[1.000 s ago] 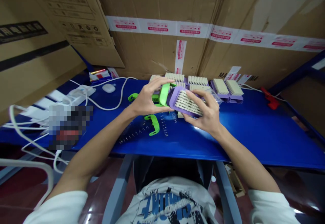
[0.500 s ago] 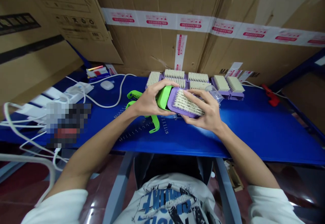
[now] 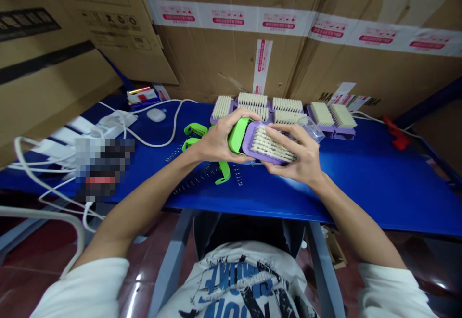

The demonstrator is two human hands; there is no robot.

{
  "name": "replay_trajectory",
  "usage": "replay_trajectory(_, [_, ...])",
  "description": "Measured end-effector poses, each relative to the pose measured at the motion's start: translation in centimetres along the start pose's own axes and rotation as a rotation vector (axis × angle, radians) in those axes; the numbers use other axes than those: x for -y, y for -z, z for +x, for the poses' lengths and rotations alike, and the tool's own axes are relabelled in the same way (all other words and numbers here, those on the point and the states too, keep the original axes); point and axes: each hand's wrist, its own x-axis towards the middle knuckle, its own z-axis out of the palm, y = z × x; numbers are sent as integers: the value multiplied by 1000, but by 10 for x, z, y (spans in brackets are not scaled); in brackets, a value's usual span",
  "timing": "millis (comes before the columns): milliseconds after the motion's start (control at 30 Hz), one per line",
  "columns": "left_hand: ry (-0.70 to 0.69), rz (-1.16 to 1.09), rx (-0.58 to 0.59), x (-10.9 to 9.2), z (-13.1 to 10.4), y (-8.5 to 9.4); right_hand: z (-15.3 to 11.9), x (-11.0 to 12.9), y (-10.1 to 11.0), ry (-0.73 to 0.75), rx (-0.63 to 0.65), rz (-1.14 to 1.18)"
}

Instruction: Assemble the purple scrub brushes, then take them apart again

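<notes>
Over the middle of the table, a purple scrubbing brush [image 3: 272, 145] with pale bristles facing up is in my right hand [image 3: 303, 154], whose fingers wrap round it. My left hand [image 3: 220, 140] is closed on a bright green plastic piece [image 3: 237, 136] against the brush's left end. A dark gap shows between green and purple; whether they are joined, I cannot tell. Below my left hand lie a curved green handle [image 3: 223, 172] and several small metal springs [image 3: 191, 181]. More green handles [image 3: 195, 129] lie partly hidden behind my left wrist.
Several purple brushes [image 3: 252, 99] with bristles up line the back by a cardboard wall [image 3: 216, 58]. Clear plastic [image 3: 311, 129] lies behind my right hand. A white mouse [image 3: 156, 114], cables and a power strip [image 3: 117, 120] are left; a red tool [image 3: 395, 133] is far right.
The view has shifted slightly, so everything sits a little further right and higher. Both hands keep the same hold on the brush and the green piece.
</notes>
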Motion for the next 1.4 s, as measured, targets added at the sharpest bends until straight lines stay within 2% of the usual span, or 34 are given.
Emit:
replay_trajectory(167, [-69, 46, -4, -1, 1, -3, 1, 3, -2, 1, -26, 15])
replay_trajectory(367, [104, -6, 17, -8, 2, 17, 0, -1, 4, -54, 35, 21])
replay_trajectory(433, [118, -9, 26, -10, 2, 19, 0, -1, 5, -51, 62, -3])
replay_trajectory(567, [90, 0, 83, -7, 0, 11, -1, -1, 4, 1, 100, -26])
replay_trajectory(667, [99, 31, 91, -4, -3, 2, -1, -1, 1, -1, 84, 6])
replay_trajectory(800, [52, 67, 15, -5, -3, -2, 0, 0, 2, -17, 54, 30])
replay_trajectory(900, [42, 74, -26, -8, -1, 0, 1, 0, 4, -60, 100, 24])
replay_trajectory(1033, [123, 3, 25, -10, 1, 6, 1, -4, 6, -77, 162, 69])
replay_trajectory(1200, [175, -78, 112, -10, 1, 15, 0, -8, 6, -37, 146, 139])
replay_trajectory(1400, [111, -69, 145, -10, 1, 19, 0, -10, 6, -79, 189, 164])
